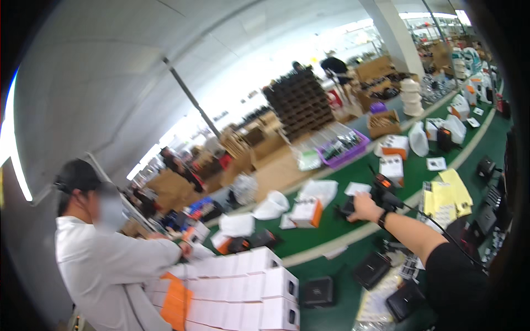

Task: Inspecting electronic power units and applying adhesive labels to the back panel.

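Note:
My right hand (365, 208) stretches out from the lower right, a dark band round its wrist. Its fingers curl over a small black boxy device (345, 207) on the green bench; the picture is blurred here and the grip is partly hidden. Close beside the hand lie a black and orange handheld device (382, 183), which looks like a two-way radio, and a white paper slip (358, 188). A white and orange box (306, 212) stands to the left of the hand. My left hand is out of view.
At the left a co-worker in white (105, 259) handles a small box behind stacked white boxes (237, 292). Black devices (318, 291) and yellow sheets (441, 198) lie on the near bench. Farther along stand a purple basket (345, 156) and more boxes.

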Available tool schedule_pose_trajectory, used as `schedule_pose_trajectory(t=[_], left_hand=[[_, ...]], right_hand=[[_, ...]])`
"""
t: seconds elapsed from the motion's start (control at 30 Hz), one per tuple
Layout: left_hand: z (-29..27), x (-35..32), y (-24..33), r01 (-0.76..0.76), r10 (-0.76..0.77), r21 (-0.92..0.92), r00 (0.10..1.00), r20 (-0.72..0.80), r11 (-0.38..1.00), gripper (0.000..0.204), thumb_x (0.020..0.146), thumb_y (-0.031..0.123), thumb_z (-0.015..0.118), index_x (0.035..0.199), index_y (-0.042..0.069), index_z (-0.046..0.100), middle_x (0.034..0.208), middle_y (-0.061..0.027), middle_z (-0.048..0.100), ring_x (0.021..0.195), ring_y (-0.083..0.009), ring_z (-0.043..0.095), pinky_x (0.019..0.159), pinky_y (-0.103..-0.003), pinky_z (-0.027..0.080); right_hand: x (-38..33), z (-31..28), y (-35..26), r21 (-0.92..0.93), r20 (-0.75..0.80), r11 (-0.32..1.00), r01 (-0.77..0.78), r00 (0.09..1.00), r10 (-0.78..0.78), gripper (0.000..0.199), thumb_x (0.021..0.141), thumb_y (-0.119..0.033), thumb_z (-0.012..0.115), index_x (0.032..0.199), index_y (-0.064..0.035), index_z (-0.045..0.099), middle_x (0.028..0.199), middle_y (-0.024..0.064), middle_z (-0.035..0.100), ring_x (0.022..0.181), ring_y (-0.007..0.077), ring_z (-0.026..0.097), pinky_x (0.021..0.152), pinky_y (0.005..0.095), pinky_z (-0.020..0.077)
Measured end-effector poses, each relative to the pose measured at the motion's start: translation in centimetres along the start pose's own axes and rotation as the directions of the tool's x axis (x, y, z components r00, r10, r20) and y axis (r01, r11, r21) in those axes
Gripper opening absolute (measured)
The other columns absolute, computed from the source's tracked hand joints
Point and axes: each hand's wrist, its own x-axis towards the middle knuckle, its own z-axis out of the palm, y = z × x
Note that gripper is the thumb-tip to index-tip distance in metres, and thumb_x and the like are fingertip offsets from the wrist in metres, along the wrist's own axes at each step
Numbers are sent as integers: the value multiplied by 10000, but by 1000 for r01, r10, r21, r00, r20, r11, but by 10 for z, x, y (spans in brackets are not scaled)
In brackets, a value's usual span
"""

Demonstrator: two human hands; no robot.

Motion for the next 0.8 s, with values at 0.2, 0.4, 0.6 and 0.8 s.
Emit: schedule_pose_trajectory(t=[0.2, 0.4, 0.6, 0.8], left_hand=[[-24, -50, -15, -136, 156, -78, 870, 468, 988, 429, 892, 314, 442, 1168, -10, 485, 1059, -206, 541, 1036, -294, 509, 875, -391, 399], [35, -75, 7, -21, 89, -210, 943, 321, 977, 386, 910, 301, 439, 1133, -4, 517, 1043, -193, 548, 998, -287, 522, 852, -365, 410], [28, 6, 33, 196, -183, -40, 799, -573, 980, 884, 660, 564, 662, 1310, 88, 298, 1195, -173, 484, 1082, -298, 497, 915, -402, 400], [98, 39, 42, -19, 129, 322, 938, -323, 946, 1055, 570, 511, 779, 1315, 7, 227, 1182, -157, 467, 1103, -255, 479, 955, -364, 383]], right_hand=[[-2, -26, -6, -70, 118, 983, -172, 977, 180, 843, 474, -582, 744, 922, 114, 582, 997, 231, 541, 1029, 342, 456, 889, 396, 390], [-85, -139, -24, 307, -86, 941, 143, 989, -122, 898, 477, -478, 776, 1107, 87, 473, 1079, 247, 480, 1024, 358, 473, 863, 399, 423], [-205, -240, -106, 356, -234, 688, 632, 773, -590, 858, 548, -207, 742, 1264, 32, 334, 1214, 192, 386, 1095, 357, 415, 910, 391, 394], [-267, -239, -99, -83, -441, 566, 820, 480, -759, 510, 752, -120, 498, 1235, 27, 426, 1280, 162, 412, 1129, 290, 437, 946, 374, 376]])
